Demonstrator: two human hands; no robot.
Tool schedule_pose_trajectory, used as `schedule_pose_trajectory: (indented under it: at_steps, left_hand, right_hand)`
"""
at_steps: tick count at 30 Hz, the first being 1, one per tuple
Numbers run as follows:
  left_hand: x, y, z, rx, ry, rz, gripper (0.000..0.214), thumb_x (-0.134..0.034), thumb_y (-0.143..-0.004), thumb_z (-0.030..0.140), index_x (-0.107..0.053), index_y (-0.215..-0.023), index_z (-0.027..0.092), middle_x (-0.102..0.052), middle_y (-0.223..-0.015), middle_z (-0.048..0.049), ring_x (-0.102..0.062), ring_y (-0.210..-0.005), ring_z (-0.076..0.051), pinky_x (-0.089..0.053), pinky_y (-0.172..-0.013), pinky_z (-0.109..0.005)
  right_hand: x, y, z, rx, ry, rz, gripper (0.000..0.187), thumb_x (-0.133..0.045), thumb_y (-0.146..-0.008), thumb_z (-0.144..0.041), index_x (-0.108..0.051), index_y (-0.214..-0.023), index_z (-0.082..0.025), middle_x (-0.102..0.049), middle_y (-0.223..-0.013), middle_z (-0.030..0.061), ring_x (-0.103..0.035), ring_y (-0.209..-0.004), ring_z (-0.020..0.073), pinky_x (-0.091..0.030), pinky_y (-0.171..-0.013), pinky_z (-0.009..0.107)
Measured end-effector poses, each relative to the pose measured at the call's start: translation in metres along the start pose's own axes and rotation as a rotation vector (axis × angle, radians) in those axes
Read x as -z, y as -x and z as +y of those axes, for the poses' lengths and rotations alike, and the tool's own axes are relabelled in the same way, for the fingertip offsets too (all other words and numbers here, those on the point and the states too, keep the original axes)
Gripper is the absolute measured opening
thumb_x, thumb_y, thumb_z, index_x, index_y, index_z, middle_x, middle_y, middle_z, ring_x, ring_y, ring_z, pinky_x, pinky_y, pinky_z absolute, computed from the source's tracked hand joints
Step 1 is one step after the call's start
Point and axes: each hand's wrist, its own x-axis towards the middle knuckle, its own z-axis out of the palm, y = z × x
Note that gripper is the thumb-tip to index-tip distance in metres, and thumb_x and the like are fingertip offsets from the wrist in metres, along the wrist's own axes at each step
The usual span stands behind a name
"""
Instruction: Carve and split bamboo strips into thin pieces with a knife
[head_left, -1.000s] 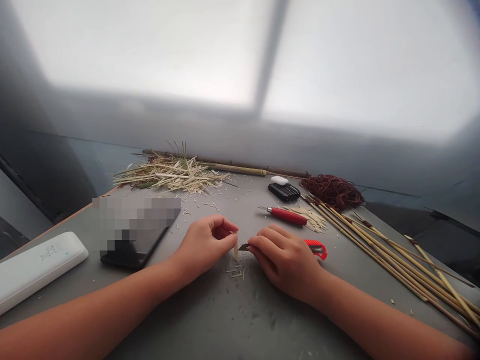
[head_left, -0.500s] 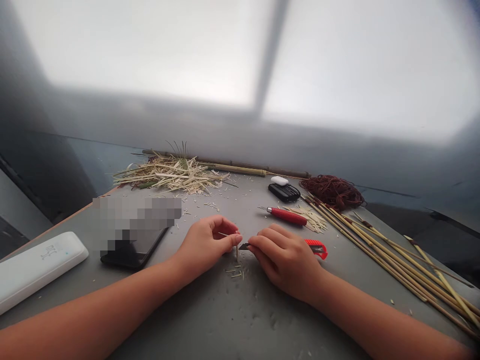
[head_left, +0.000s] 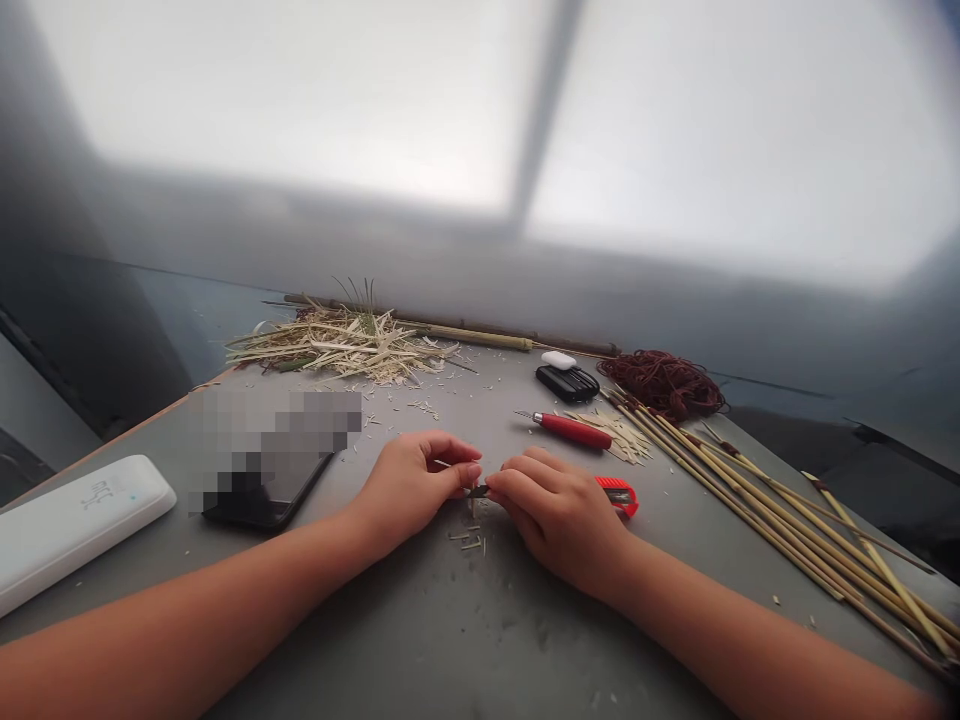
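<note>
Low over the middle of the grey table [head_left: 420, 640], my left hand [head_left: 412, 478] pinches a thin bamboo sliver [head_left: 473, 505] between thumb and forefinger, its lower end pointing down. My right hand [head_left: 562, 510] is closed around a red utility knife [head_left: 619, 495], whose rear end shows beyond the palm. The dark blade [head_left: 480, 491] reaches to the sliver by my left thumb; whether it cuts in cannot be made out. Several short bamboo bits [head_left: 469, 540] lie just below the fingertips.
A heap of bamboo shavings [head_left: 345, 340] lies at the back left. A phone [head_left: 262, 500] and a white case [head_left: 90, 525] are at left. Beyond my right hand sit a red-handled craft knife [head_left: 574, 430], a black gadget [head_left: 566, 383], brown cord [head_left: 664, 383] and long bamboo sticks [head_left: 795, 520].
My right hand has shifted slightly left with the utility knife, bringing the blade from beside the sliver up to it. The left hand has hardly moved.
</note>
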Motion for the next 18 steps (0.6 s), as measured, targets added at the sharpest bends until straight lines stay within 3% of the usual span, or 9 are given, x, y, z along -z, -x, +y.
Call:
schedule_pose_trajectory:
  at_steps: [13, 18]
  left_hand:
    - [-0.0001, -0.0005, -0.0003, 0.014, 0.000, 0.027, 0.020, -0.073, -0.071, 0.028, -0.072, -0.085, 0.015, -0.073, -0.080, -0.0031, -0.070, -0.079, -0.021, -0.057, -0.078, -0.033]
    - [-0.0002, -0.0014, -0.0009, 0.019, 0.005, 0.011, 0.021, -0.073, -0.070, 0.029, -0.072, -0.086, 0.016, -0.073, -0.081, -0.0035, -0.070, -0.081, -0.022, -0.056, -0.079, -0.034]
  right_hand:
    - [0.0032, 0.0017, -0.0039, -0.120, -0.155, -0.194, 0.023, -0.045, -0.094, -0.019, -0.056, -0.073, -0.019, -0.060, -0.068, 0.0007, -0.049, -0.058, 0.0132, -0.034, -0.055, 0.024]
    - [0.0010, 0.0014, -0.0050, -0.071, -0.040, -0.071, 0.026, -0.041, -0.096, -0.017, -0.057, -0.075, -0.019, -0.058, -0.068, 0.0021, -0.047, -0.061, 0.0148, -0.033, -0.057, 0.025]
